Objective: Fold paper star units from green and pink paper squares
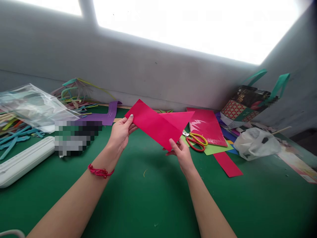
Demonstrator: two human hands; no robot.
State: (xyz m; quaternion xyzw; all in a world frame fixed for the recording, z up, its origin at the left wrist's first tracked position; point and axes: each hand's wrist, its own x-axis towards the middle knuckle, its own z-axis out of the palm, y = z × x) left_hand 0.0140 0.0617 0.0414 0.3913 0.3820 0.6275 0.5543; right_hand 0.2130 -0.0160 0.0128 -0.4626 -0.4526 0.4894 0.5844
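Observation:
A sheet of red paper (156, 124) is held up above the green table, folded so that a triangular flap shows behind its long front band. My left hand (121, 130) pinches its left end, thumb on the near face. At the lower right corner, my right hand (180, 150) grips the paper between thumb and fingers. Just right of that hand lie scissors (198, 140) with red and yellow handles. A cut red paper strip (228, 164) rests on the table farther right.
A plastic-wrapped red paper pack (206, 125) and green paper (215, 149) lie at right, near a white plastic bag (257, 143) and a gift bag (247, 102). At left are a white case-like object (27, 162), clear plastic (37, 105), pipe cleaners (15, 140) and purple paper (112, 112).

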